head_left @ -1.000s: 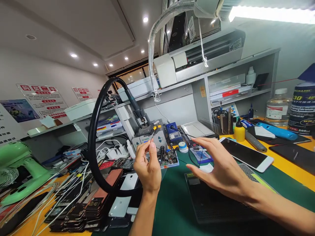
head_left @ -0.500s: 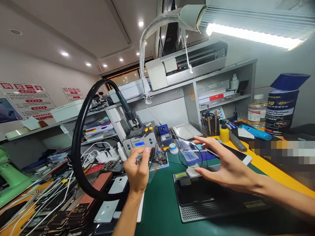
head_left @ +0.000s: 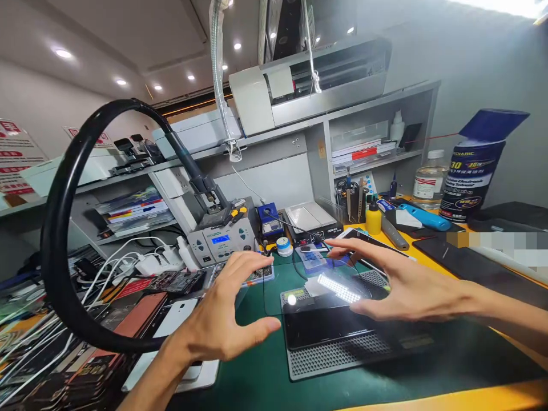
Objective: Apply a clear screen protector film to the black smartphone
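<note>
My right hand [head_left: 398, 279] holds a clear, thin glass-like sheet [head_left: 338, 288] by its edges, between thumb and stretched fingers. Lamp light reflects brightly off the sheet. My left hand [head_left: 218, 314] is open, thumb and fingers spread around the sheet's left end; whether it touches the edge I cannot tell. Below the sheet, a black phone [head_left: 319, 337] lies face up on a grey perforated pad [head_left: 338, 363]. A white paper piece [head_left: 314, 286] sits at the pad's back edge, partly seen through the sheet.
A thick black hose [head_left: 51, 245] loops at left from a soldering station [head_left: 222, 242]. Stacked phone parts [head_left: 132, 325] and white cables crowd the left. Behind stand a small blue-lidded jar [head_left: 283, 246] and a yellow bottle [head_left: 373, 220]; at right, a spray can [head_left: 471, 180].
My left hand has opened from a pinch and moved slightly toward the front. My right hand keeps the clear sheet over the phone. The camera view has shifted right.
</note>
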{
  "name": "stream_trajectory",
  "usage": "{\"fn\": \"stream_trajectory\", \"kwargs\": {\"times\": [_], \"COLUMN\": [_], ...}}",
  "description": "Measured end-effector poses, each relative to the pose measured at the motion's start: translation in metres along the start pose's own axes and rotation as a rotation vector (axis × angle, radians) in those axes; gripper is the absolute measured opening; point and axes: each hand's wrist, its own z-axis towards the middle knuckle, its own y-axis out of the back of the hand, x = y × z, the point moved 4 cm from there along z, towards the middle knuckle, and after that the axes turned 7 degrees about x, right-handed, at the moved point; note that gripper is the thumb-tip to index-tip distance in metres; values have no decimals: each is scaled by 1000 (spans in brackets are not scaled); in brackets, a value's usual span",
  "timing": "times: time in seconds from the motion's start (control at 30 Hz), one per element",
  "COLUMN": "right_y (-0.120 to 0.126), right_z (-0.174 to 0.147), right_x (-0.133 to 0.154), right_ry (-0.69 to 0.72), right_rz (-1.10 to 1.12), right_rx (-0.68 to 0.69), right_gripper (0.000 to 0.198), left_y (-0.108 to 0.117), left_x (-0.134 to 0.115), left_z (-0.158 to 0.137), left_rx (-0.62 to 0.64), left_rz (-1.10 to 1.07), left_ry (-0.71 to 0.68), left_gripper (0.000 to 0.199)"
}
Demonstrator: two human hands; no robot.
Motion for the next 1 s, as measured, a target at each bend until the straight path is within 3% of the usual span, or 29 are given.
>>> {"fn": "stream_trajectory", "kwargs": {"times": [0.13, 0.3, 0.57, 0.8, 1.0], "right_y": [-2, -4, -9, -6, -2], "right_z": [-5, -7, -12, -15, -15], "right_x": [-5, -10, -21, -22, -20], "right_ry": [-5, 6, 51, 50, 19], "right_rz": [-43, -56, -68, -74, -87], "right_rx": [29, 51, 102, 113, 87], "right_gripper": [83, 81, 81, 83, 72], "left_y": [-16, -28, -41, -45, -46], "left_x": [-2, 5, 9, 11, 11], "left_z": [-4, -2, -10, -15, -15], "left_rx": [101, 72, 42, 27, 18], "left_rz": [48, 61, 102, 119, 120], "left_ry": [1, 22, 31, 26, 10], "left_gripper": [79, 71, 74, 75, 69]}}
